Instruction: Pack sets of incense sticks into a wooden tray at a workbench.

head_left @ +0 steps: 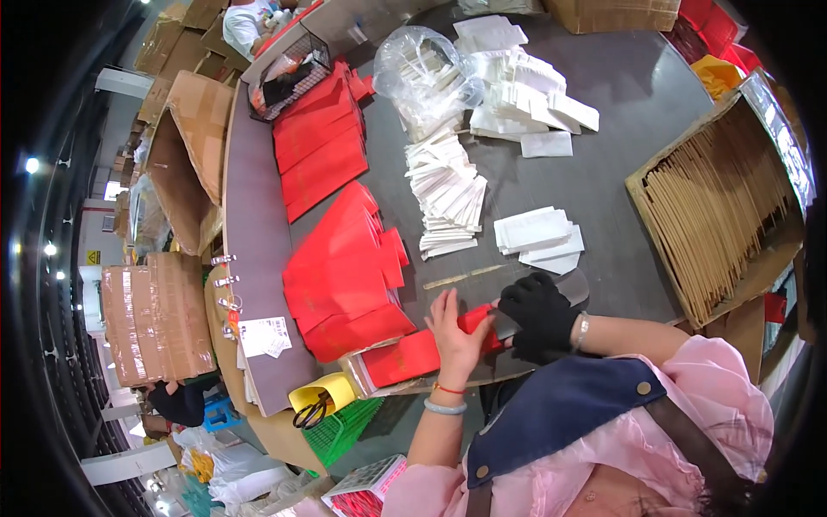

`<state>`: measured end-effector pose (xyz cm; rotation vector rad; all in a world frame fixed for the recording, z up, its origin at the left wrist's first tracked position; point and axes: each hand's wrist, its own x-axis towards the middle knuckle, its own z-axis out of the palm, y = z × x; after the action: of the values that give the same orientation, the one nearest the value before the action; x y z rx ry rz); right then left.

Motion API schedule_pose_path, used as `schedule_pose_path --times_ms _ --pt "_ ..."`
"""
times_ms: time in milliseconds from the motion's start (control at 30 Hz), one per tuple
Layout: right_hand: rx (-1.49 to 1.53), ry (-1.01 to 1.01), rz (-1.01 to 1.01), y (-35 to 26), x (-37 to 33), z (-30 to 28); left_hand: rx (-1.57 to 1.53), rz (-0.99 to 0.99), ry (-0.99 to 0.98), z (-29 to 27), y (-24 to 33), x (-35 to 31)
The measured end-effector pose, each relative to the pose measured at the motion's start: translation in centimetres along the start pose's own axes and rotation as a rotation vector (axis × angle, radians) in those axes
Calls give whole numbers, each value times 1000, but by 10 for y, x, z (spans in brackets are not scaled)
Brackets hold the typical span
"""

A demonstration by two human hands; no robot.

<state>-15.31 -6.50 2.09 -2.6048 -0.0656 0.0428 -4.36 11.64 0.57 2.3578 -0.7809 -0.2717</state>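
A long, flat red paper packet [405,358] lies along the table's near edge. My left hand [457,338], bare, rests on it with fingers stretched and thumb apart. At its right end is my right hand [541,317], in a black glove, its fingers curled in; what they hold is hidden. A clear plastic piece [572,288] shows beside the glove. Fanned red paper packets [340,267] lie left of my hands. Beyond the right hand is a small stack of white paper packets [536,233].
More red packets [319,138], a pile of white packets [444,194] and a clear plastic bag [426,73] cover the table farther off. An open carton [719,207] of upright brown cardboard pieces stands right. A yellow holder [323,395] with scissors sits at the near left edge.
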Motion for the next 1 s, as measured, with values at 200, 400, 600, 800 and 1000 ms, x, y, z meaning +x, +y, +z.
schedule_pose_path --times_ms 200,400,600,800,1000 --pt "-3 369 118 46 -38 -36 216 324 259 -4 -31 84" --pt "-104 671 410 89 -127 -91 154 342 34 4 -20 71" --pt "-96 908 949 196 -269 -103 195 380 -56 0 2 77" --pt "-389 587 977 215 -288 -105 -8 525 56 36 53 106" --pt "-467 603 987 217 -289 -93 -64 411 2 49 48 105"
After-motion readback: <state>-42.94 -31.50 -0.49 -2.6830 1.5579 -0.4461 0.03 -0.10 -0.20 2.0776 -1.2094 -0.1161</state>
